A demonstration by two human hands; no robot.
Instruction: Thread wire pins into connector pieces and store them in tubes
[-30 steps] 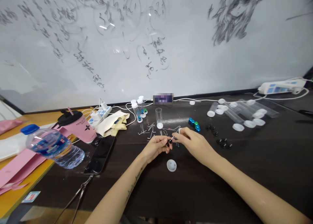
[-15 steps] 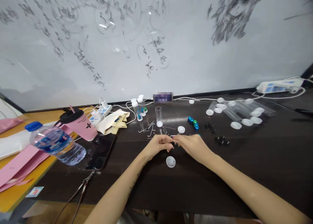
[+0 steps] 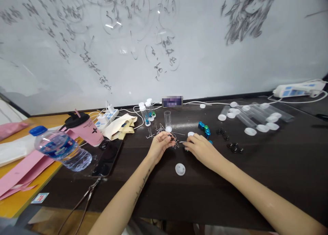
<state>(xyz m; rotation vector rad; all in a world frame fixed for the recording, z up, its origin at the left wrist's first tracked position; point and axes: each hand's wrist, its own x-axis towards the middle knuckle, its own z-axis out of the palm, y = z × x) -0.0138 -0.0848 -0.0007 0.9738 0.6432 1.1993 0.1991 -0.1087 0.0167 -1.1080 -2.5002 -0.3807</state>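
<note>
My left hand (image 3: 161, 145) pinches a small black part (image 3: 171, 138) between thumb and fingers. Across from it, the fingers of my right hand (image 3: 202, 148) are closed at a thin metal rod (image 3: 182, 141); its far end is hidden by the fingers. Several thin bent metal hex keys (image 3: 160, 128) lie loose behind and beneath my left hand. Behind the hands a clear tube (image 3: 167, 119) stands upright in a white cap. Another white cap (image 3: 180, 169) rests on the table in front of the hands, and one more cap (image 3: 191, 134) lies behind my right hand.
Blue and green metal parts (image 3: 205, 128) and small black screw-like parts (image 3: 234, 148) lie right of my hands. Farther right are clear tubes (image 3: 244, 117) and white caps (image 3: 250, 131). Leftward are filled capped tubes (image 3: 145, 115), a phone (image 3: 107, 159), a water bottle (image 3: 63, 149) and a pink cup (image 3: 85, 130).
My hands have drawn apart from each other. The left one has turned and moved up and left, bringing the black part into view; a thin rod now shows at my right fingertips.
</note>
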